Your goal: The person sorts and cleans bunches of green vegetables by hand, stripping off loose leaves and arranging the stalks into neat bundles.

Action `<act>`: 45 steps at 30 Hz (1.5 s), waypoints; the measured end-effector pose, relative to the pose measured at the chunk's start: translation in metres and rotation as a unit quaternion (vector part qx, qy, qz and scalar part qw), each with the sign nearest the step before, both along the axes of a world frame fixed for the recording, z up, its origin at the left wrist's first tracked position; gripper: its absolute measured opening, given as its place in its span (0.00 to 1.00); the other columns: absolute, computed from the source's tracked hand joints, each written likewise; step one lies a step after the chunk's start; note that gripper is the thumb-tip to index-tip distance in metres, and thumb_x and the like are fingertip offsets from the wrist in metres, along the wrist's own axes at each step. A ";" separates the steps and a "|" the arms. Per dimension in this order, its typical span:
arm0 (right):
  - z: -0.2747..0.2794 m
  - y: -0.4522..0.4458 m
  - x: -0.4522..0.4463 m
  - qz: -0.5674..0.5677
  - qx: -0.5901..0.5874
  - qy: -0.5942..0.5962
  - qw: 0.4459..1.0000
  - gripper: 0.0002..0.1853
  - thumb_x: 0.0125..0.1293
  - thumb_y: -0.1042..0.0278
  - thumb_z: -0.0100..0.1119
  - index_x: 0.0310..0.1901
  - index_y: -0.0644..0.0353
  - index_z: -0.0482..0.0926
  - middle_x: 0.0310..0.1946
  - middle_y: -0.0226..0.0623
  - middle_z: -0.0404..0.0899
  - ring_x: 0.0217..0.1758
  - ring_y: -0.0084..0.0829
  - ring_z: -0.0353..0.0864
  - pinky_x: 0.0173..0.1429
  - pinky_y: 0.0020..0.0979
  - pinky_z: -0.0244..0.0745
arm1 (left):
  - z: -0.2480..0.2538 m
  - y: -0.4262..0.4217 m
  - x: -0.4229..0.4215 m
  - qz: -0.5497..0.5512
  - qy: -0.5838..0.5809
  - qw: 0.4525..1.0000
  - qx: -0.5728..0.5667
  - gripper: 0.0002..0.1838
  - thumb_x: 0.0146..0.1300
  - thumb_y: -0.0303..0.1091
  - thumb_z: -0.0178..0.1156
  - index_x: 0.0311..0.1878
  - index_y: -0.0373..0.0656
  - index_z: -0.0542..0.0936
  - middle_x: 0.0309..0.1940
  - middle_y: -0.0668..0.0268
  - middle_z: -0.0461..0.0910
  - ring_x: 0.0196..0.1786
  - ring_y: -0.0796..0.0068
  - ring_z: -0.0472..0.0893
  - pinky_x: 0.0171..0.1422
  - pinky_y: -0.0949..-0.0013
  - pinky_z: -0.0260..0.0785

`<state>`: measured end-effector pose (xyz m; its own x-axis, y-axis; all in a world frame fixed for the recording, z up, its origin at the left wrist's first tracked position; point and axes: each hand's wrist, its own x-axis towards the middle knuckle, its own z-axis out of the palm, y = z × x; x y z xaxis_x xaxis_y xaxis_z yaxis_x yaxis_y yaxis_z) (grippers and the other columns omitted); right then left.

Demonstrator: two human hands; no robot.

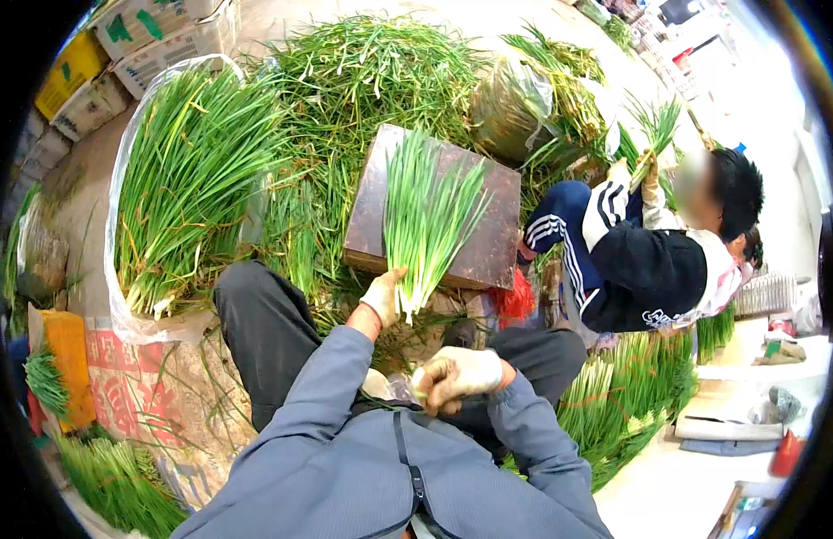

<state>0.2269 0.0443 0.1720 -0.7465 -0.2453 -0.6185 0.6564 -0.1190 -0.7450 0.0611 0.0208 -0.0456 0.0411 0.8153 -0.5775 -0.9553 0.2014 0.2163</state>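
A bunch of garlic chives (425, 225) lies over the brown box (497, 216), its leaves fanned away from me and its white ends hanging past the near edge. My left hand (381, 295) is closed around the left side of these pale ends. Nearer my lap, my right hand (461, 377) wears a whitish work glove and has its fingers curled together. A small pale green bit shows by the thumb, too small to name. Some clear plastic (400, 388) lies beneath this hand.
To the left, a plastic-lined bundle of chives (192, 180) stands upright. Loose leaves (363, 72) heap behind the box. A co-worker (650, 260) sits at right holding chives (657, 126). Bundled chives (623, 395) stand below them. Crates (165, 45) are stacked at upper left.
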 end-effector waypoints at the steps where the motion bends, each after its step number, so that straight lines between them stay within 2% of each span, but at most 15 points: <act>1: -0.006 0.005 0.002 0.007 -0.032 -0.110 0.993 0.14 0.60 0.65 0.70 0.41 0.67 0.83 0.34 0.31 0.85 0.36 0.28 0.82 0.44 0.30 0.78 | -0.003 0.000 0.000 0.001 -0.040 0.999 0.022 0.22 0.77 0.43 0.44 0.62 0.36 0.72 0.50 0.51 0.84 0.46 0.53 0.86 0.47 0.49 0.81; 2: -0.042 0.007 0.010 -0.028 0.018 -0.143 0.989 0.14 0.60 0.66 0.69 0.44 0.65 0.83 0.32 0.33 0.86 0.32 0.26 0.82 0.38 0.29 0.78 | -0.007 0.000 -0.002 0.002 -0.079 0.996 0.043 0.23 0.77 0.44 0.43 0.63 0.36 0.72 0.52 0.51 0.83 0.48 0.53 0.86 0.51 0.47 0.81; 3: -0.080 0.014 0.021 0.082 0.308 -0.102 0.942 0.15 0.60 0.65 0.68 0.45 0.64 0.83 0.33 0.35 0.86 0.32 0.27 0.83 0.38 0.30 0.79 | -0.013 0.000 -0.002 0.000 -0.068 0.996 0.049 0.25 0.77 0.45 0.42 0.64 0.35 0.71 0.53 0.52 0.83 0.51 0.53 0.85 0.56 0.47 0.78; 4: -0.106 0.023 0.028 0.187 0.570 -0.053 0.798 0.15 0.60 0.64 0.66 0.46 0.63 0.83 0.34 0.38 0.86 0.32 0.28 0.84 0.38 0.31 0.79 | -0.012 0.002 -0.002 -0.002 -0.067 0.996 0.051 0.25 0.77 0.45 0.42 0.64 0.35 0.71 0.53 0.52 0.83 0.51 0.53 0.85 0.56 0.47 0.78; 6: -0.120 0.028 0.023 -0.119 0.608 0.081 0.781 0.16 0.61 0.61 0.64 0.47 0.61 0.84 0.36 0.44 0.86 0.36 0.39 0.87 0.43 0.36 0.80 | -0.010 0.001 -0.002 0.020 -0.061 0.996 0.066 0.25 0.77 0.46 0.42 0.64 0.35 0.72 0.53 0.52 0.83 0.50 0.53 0.85 0.56 0.49 0.79; 7: -0.116 0.034 0.009 -0.210 0.429 0.021 0.878 0.18 0.62 0.57 0.63 0.47 0.60 0.84 0.40 0.48 0.86 0.46 0.49 0.85 0.53 0.40 0.79 | 0.005 -0.002 -0.005 0.003 -0.091 0.995 0.039 0.25 0.77 0.46 0.42 0.62 0.36 0.73 0.52 0.52 0.83 0.49 0.54 0.85 0.56 0.52 0.79; 10: -0.122 0.034 -0.027 -0.249 0.557 0.021 0.792 0.20 0.64 0.53 0.63 0.47 0.63 0.85 0.41 0.52 0.86 0.47 0.50 0.85 0.53 0.41 0.79 | -0.009 0.000 -0.003 -0.009 -0.041 0.998 0.043 0.24 0.76 0.46 0.42 0.59 0.37 0.75 0.48 0.52 0.85 0.46 0.55 0.86 0.54 0.53 0.80; 14: -0.137 0.044 -0.059 -0.233 0.552 -0.049 0.799 0.23 0.61 0.51 0.66 0.48 0.64 0.85 0.42 0.52 0.86 0.46 0.46 0.86 0.51 0.39 0.79 | -0.009 0.000 0.000 -0.016 0.021 0.999 -0.033 0.22 0.74 0.50 0.45 0.53 0.41 0.78 0.39 0.57 0.86 0.38 0.58 0.86 0.46 0.54 0.80; 17: -0.155 0.051 -0.055 -0.399 0.363 -0.026 0.841 0.21 0.62 0.60 0.69 0.50 0.68 0.84 0.40 0.39 0.87 0.39 0.30 0.85 0.46 0.30 0.78 | 0.005 -0.006 -0.005 -0.007 -0.001 1.000 -0.020 0.21 0.74 0.50 0.46 0.50 0.43 0.79 0.37 0.60 0.86 0.35 0.59 0.85 0.41 0.56 0.79; 24: -0.110 0.046 -0.029 -0.592 0.047 0.041 0.803 0.13 0.72 0.67 0.59 0.53 0.63 0.77 0.38 0.35 0.83 0.33 0.26 0.82 0.30 0.24 0.75 | 0.020 -0.002 -0.006 0.016 -0.079 0.996 0.049 0.25 0.77 0.46 0.39 0.59 0.35 0.75 0.42 0.55 0.85 0.42 0.52 0.86 0.50 0.50 0.81; 27: -0.133 0.057 -0.035 -0.402 0.277 -0.024 0.872 0.15 0.69 0.71 0.58 0.55 0.68 0.76 0.34 0.36 0.83 0.31 0.24 0.83 0.31 0.25 0.79 | 0.017 -0.002 -0.003 0.001 -0.079 0.997 0.028 0.24 0.77 0.46 0.39 0.59 0.37 0.75 0.42 0.55 0.85 0.41 0.55 0.86 0.48 0.53 0.82; 30: -0.155 0.060 -0.046 -0.239 0.579 -0.021 0.779 0.24 0.62 0.56 0.67 0.51 0.68 0.81 0.39 0.53 0.86 0.41 0.46 0.87 0.48 0.40 0.81 | -0.001 0.000 -0.001 0.029 -0.011 1.000 0.001 0.22 0.77 0.46 0.43 0.56 0.39 0.77 0.40 0.57 0.85 0.38 0.58 0.86 0.45 0.55 0.81; 36: -0.160 0.066 -0.055 -0.216 0.576 -0.088 0.783 0.27 0.56 0.50 0.70 0.47 0.67 0.84 0.37 0.55 0.85 0.45 0.50 0.85 0.53 0.40 0.78 | 0.001 -0.007 -0.006 -0.009 0.070 0.997 0.000 0.18 0.75 0.46 0.48 0.53 0.42 0.77 0.38 0.60 0.85 0.37 0.61 0.85 0.42 0.57 0.81; 41: -0.220 0.084 -0.026 -0.379 0.385 0.013 0.841 0.14 0.66 0.67 0.64 0.49 0.67 0.82 0.28 0.36 0.83 0.21 0.24 0.78 0.24 0.27 0.72 | 0.010 -0.006 -0.005 0.014 0.005 1.000 0.018 0.20 0.75 0.46 0.47 0.56 0.40 0.77 0.43 0.58 0.85 0.42 0.59 0.85 0.49 0.56 0.80; 45: -0.177 0.070 -0.028 -0.496 0.212 -0.053 0.841 0.14 0.69 0.71 0.59 0.54 0.64 0.79 0.27 0.33 0.79 0.18 0.21 0.71 0.22 0.25 0.68 | 0.014 -0.005 -0.001 0.003 -0.043 0.997 0.059 0.24 0.76 0.47 0.44 0.61 0.38 0.76 0.49 0.55 0.85 0.48 0.58 0.85 0.58 0.54 0.77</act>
